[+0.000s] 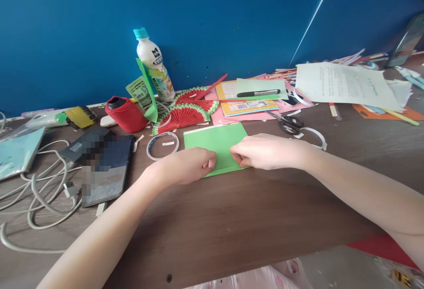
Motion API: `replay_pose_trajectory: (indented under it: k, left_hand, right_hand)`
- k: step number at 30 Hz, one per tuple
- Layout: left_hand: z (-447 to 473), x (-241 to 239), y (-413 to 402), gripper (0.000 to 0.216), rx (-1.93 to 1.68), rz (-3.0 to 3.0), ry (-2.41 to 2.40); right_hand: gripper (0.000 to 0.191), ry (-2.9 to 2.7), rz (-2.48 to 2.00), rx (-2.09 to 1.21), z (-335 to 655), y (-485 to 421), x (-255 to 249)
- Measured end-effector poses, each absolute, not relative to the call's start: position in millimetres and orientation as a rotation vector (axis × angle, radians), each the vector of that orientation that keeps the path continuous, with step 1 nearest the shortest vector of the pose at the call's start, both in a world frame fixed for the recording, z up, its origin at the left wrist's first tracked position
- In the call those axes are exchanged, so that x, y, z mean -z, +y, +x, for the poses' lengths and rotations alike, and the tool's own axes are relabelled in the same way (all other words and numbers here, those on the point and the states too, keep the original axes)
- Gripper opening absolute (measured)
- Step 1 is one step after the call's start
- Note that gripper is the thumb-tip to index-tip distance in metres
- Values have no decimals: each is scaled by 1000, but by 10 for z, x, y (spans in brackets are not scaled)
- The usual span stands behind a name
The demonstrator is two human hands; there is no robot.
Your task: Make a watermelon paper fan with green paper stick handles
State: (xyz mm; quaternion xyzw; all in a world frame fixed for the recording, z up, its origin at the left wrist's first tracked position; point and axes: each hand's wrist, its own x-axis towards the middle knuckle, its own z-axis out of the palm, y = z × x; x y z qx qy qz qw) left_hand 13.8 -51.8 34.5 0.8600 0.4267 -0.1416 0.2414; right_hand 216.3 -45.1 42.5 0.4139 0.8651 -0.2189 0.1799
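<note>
Both hands press on a green paper sheet lying flat on the brown desk. The left hand pinches its near edge; the right hand pinches beside it, fingertips close together. A tape ring lies just left of the sheet, red-and-green folded paper fans behind it, scissors to the right.

A: Any print legible here?
B: None; the bottle far left carries a dark logo and a coloured label, too small to read; the packet just beside it shows a printed table, blurred.
A: And the sheet far right?
B: Lines of print, unreadable; the booklet far middle bears a barcode sticker, digits illegible.
</note>
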Motion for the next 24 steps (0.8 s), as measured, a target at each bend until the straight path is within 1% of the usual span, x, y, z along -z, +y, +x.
replay_pose_trajectory:
  k: [10, 14, 19, 24]
  left_hand:
    - [161, -338, -542, 19, 404, 2288, 1207]
    - [142, -320, -536, 20, 400, 2271, 1178]
    - [122, -307, -514, 16, 393, 2289, 1107]
    - [101, -284, -485, 14, 404, 2284, 1071]
  right_hand:
    - [3, 2455, 1157, 748, 2191, -343, -329]
    - [13, 2462, 1150, 714, 2212, -292, -299]
    - [25, 2407, 1135, 697, 2242, -222, -273]
    - [23, 2413, 1061, 753, 2244, -158, -289]
